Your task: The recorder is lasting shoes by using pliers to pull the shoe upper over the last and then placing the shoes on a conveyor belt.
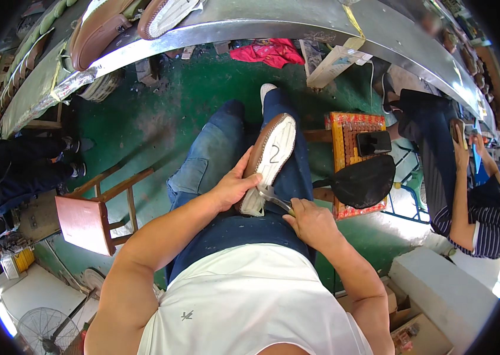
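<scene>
A brown shoe (282, 137) with a white underside lies sole up across my thighs, toe pointing away from me and heel toward my lap. My left hand (236, 187) is closed around its left side near the heel, thumb pressed on the white underside. In my right hand (314, 223) is a hand tool with a metal head (270, 195) and a slim handle. The tool's metal end touches or lies over the heel area, just beside my left thumb. Its exact kind cannot be made out. My right fingers wrap the handle.
Ahead, a metal-edged workbench (297, 25) holds several brown shoes (99, 35). To my right, a beaded stool (344, 133) carries a phone (374, 143) and a black bag (363, 182). A wooden chair (84, 222) stands left. Co-workers sit at both sides. Red cloth (269, 53) lies under the bench.
</scene>
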A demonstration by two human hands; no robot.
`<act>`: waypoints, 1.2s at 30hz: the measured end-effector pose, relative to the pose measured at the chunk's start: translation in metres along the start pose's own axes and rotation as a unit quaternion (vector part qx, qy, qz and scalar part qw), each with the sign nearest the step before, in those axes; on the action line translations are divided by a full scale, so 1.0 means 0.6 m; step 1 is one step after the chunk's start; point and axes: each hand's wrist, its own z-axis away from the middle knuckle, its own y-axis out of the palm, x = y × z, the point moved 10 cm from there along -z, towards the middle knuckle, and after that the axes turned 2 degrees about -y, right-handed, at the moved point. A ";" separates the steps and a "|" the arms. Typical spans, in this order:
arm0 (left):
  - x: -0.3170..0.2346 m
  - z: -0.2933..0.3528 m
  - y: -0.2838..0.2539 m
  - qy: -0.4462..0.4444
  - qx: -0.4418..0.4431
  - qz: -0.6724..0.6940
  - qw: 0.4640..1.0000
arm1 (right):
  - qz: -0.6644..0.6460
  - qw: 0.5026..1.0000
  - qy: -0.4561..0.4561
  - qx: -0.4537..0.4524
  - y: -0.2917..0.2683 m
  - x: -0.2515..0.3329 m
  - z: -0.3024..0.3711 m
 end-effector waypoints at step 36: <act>-0.829 -0.255 0.056 0.182 -0.057 -0.214 0.958 | -0.624 0.761 0.178 0.001 0.141 -0.192 -0.057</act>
